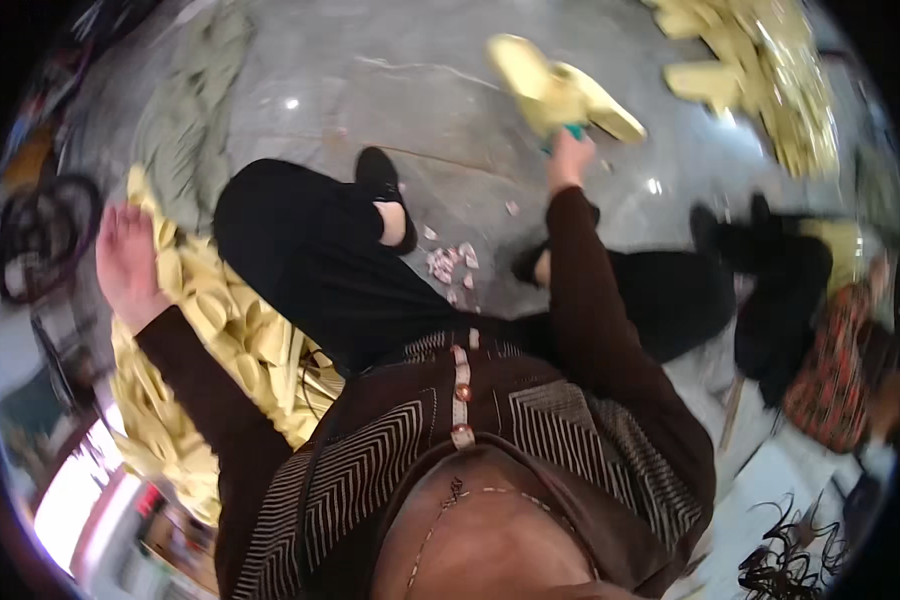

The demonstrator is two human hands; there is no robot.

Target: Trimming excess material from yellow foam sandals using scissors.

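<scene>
Out ahead to the right, my right hand [572, 158] is closed on a small teal thing [575, 131], blurred and mostly hidden by the fingers. It is at the near end of a yellow piece [548, 98] with two long rounded lobes. Whether the fingers also grip the yellow piece cannot be made out. On the far left, my left hand [128, 258] is beside a big heap of curved yellow pieces [235, 320]. Its fingers look loosely apart, with nothing seen in them. One yellow piece shows just beyond the fingertips.
Small pinkish scraps [450, 262] lie on the grey floor [430, 100] between my feet. More yellow pieces [760, 80] are piled at the far right. Greenish sheeting [195, 110] lies at the far left. Another person in patterned clothing [835, 370] is close by on my right.
</scene>
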